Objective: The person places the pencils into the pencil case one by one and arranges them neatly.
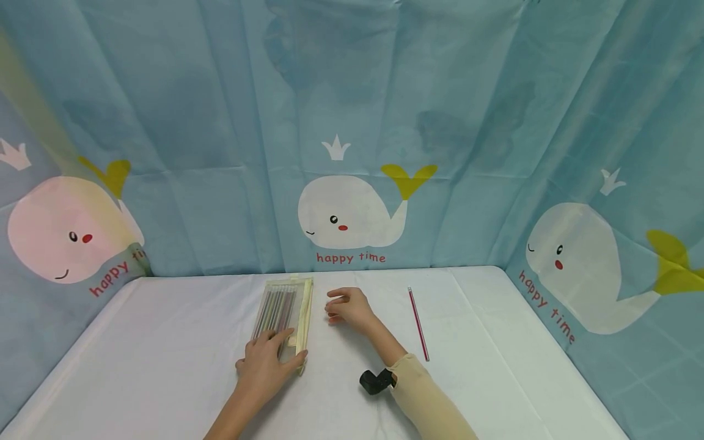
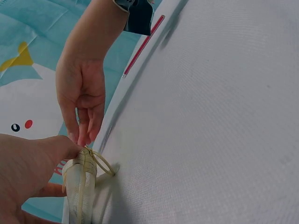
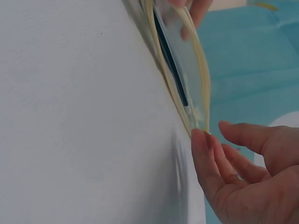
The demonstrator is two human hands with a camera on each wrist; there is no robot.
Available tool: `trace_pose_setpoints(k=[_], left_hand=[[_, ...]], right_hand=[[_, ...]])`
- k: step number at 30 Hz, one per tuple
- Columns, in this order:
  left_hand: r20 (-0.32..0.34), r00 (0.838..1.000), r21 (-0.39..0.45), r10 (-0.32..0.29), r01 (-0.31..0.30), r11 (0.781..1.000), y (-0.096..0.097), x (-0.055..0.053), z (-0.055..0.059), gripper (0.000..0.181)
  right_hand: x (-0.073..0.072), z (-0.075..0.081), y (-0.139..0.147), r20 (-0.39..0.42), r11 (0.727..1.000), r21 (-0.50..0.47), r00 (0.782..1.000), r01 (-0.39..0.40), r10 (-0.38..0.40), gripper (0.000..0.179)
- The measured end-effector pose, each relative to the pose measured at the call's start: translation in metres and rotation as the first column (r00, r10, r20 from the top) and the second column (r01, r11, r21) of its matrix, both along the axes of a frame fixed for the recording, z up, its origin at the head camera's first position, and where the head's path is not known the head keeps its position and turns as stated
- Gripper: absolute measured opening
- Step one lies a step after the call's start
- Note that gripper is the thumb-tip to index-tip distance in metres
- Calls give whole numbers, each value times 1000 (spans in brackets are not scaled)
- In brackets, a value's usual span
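A clear zip pencil pouch [image 1: 305,305] with pale yellow edging lies on the white table, a row of several pencils [image 1: 275,308] inside it. My left hand [image 1: 265,365] grips the pouch near its front end, thumb on the right edge. From the right wrist view, the zip side gapes and a dark pencil [image 3: 170,58] shows within. My right hand [image 1: 352,310] hovers just right of the pouch, fingers loosely bent and holding nothing. Further right, a red pencil [image 1: 419,325] lies alone on the table.
The white-covered table [image 1: 495,366] meets a blue curtain [image 1: 209,214] printed with whales at the back and both sides. A black wrist-worn device [image 1: 375,382] sticks out from my right cuff, over the tabletop.
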State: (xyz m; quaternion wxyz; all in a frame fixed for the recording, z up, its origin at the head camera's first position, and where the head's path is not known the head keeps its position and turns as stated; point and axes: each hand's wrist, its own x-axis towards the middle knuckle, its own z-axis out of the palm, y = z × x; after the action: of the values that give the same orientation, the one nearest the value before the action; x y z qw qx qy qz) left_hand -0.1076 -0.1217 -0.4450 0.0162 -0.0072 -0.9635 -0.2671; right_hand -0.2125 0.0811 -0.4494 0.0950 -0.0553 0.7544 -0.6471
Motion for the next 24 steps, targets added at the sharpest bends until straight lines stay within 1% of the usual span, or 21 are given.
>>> trace_pose_setpoints(k=[4,10,18,24], left_hand=[[4,1000,0,2,-2,1000,1,0,1,62],[5,1000,2,9,-9,1000,0,0,-1,61],[-7,1000,0,1,-1,1000,0,0,-1,62],[-14,1000,10,0,0,1000,0,0,-2,62]], right_hand=[[4,1,9,-15,1000,17,1000,13,-12,36],[8,5,22,-11,999,29,999,38,-37,38],[13,9,41,-42,998,17,997,67,-66,39],[19,15,54,-72,991,64,991,118,-114,38]])
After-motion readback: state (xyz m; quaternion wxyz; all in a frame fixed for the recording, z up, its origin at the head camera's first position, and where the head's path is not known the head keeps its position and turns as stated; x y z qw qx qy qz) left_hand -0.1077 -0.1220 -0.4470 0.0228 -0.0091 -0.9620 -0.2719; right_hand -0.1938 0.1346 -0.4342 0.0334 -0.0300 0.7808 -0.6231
